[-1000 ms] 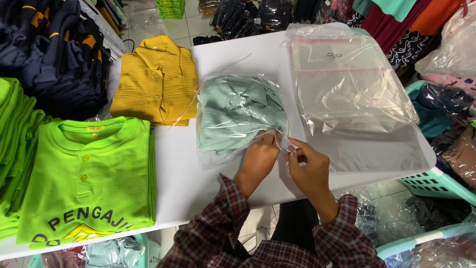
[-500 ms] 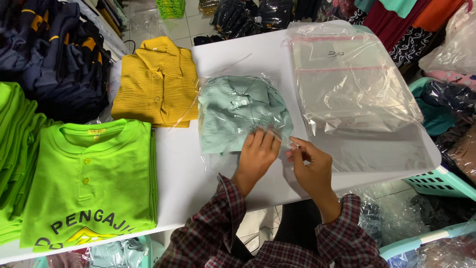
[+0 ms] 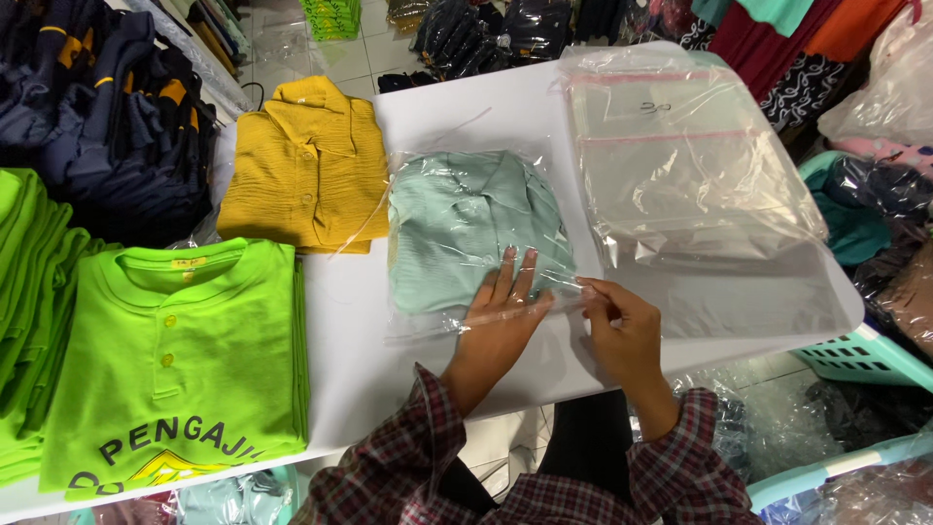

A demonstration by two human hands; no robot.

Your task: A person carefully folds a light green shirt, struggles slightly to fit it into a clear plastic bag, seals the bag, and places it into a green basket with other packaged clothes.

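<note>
Here, the folded mint-green shirt in its clear plastic bag lay mid-bench; left hand pressed flat, right hand pinched the flap. Sealing judged underway; smoothing needed next.

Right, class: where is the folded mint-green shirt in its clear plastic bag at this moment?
In the head view, the folded mint-green shirt in its clear plastic bag lies mid-table, between the folded yellow collared shirt and the stack of empty clear plastic bags, under the left hand.

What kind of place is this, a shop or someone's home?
Most likely a clothing shop or garment packing area. Folded lime-green polo shirts sit in stacks on the white table, a stack of clear plastic bags waits nearby, and the hands seal a bagged mint-green shirt.
</note>
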